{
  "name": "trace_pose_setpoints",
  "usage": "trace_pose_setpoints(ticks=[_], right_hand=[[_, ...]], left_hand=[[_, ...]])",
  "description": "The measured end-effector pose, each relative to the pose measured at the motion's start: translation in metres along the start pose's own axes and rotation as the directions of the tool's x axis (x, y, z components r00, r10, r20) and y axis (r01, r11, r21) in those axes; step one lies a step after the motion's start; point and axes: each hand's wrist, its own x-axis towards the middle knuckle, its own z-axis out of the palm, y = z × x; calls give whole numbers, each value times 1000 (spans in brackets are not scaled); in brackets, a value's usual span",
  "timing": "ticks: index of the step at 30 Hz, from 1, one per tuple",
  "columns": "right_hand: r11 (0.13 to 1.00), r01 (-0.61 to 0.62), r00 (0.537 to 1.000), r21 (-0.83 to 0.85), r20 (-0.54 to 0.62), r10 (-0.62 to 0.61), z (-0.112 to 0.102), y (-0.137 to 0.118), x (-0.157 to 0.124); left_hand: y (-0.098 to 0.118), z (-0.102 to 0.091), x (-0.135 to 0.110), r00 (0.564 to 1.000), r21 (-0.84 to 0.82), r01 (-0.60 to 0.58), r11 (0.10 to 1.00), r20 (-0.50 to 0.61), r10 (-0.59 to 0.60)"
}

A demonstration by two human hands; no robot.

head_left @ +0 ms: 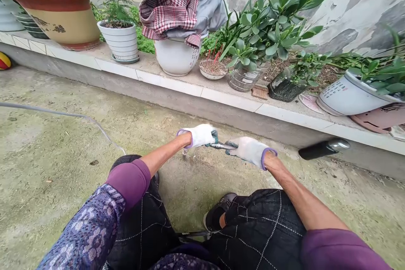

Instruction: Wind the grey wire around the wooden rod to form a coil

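My left hand (202,135), in a white work glove with dark green fingertips and a purple cuff, is closed around one end of a silvery metal piece (219,146). My right hand (247,150), gloved the same way, grips its other end. The short stretch showing between the gloves looks shiny and ridged; the rest is hidden by my fingers. Below my left wrist a small metallic bit (184,153) shows, and I cannot tell whether it belongs to the held piece. Both hands are out in front of my knees, above the concrete ground (186,185).
A low tiled ledge (180,86) runs across ahead, bearing several potted plants and a white pot (177,57) with checked cloth (177,4) over it. A black bottle (316,150) with a silvery end lies by the ledge. A grey hose (63,113) crosses the ground at left.
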Motion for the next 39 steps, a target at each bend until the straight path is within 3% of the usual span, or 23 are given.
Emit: trace_pose_setpoints(ticks=[3,5,8,10,13,16,19,23,26,28,31,35,39], right_hand=[[997,-52,998,-55,-33,50,-2,0,1],[995,-61,998,-75,-35,59,-3,-3,1],[994,-62,996,-92,-70,55,-5,-7,3],[998,-54,986,-37,-160,47,-8,-6,5],[966,-22,952,259,-289,99,-15,-1,7],[804,13,934,595,-295,203,-20,2,8],[652,78,931,754,-289,223,-21,1,8],[426,224,932,876,-320,168,-23,-3,-4],[268,295,947,917,-318,43,-27,-5,-19],[329,235,972,914,-223,-75,-28,-5,-27],[563,129,984,817,-33,-177,-26,0,-32],[791,47,988,610,91,-129,-22,10,-30],[951,-15,998,309,68,-6,-19,6,-23]], left_hand=[[1,-2,0,982,139,-56,989,188,29],[-1,-3,0,971,183,-74,980,237,30],[-6,-2,2,976,107,-59,993,213,35],[-9,-1,5,985,-22,-47,999,168,50],[-7,-4,9,992,-220,-53,974,103,77],[1,-10,12,990,-297,-55,953,107,90],[6,-14,10,986,-300,-45,953,139,91],[8,-18,6,984,-278,-85,957,129,124],[10,-24,7,983,-253,-76,964,143,115],[10,-29,10,981,-206,-96,974,145,127],[6,-32,14,963,-126,-181,975,178,202],[-2,-26,17,957,45,-204,978,221,189],[-5,-13,22,964,318,-254,913,163,211]])
